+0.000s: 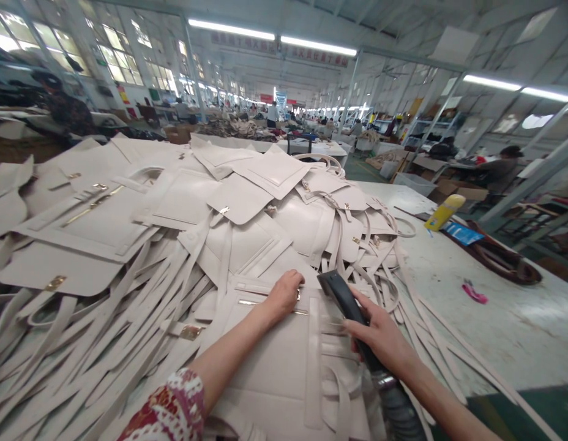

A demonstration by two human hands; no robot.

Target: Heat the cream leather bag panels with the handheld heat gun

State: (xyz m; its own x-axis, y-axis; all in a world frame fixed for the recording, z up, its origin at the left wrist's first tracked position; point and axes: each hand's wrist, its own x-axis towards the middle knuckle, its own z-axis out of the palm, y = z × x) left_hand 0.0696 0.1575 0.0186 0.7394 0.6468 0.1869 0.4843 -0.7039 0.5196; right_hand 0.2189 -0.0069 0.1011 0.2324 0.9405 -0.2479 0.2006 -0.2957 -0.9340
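A beige leather bag piece (265, 373) with a gold zipper lies flat in front of me, its straps at its right side. Fingers curled, my left hand (284, 296) rests on its upper part beside a small gold buckle (298, 294) and grips the material there; the fingertips are partly hidden. My right hand (380, 331) is wrapped around a black hand-held tool (351, 303) with a wide flat head and a ribbed hose (403, 404). The tool's head is over the right edge of the bag piece; whether it touches I cannot tell.
A heap of beige bag pieces (174, 196) and loose straps (128, 331) covers the left and far side of the table (508, 337). To the right lie a yellow bottle (444, 212), brown belts (504, 263) and a pink-handled small tool (475, 292). People work farther back.
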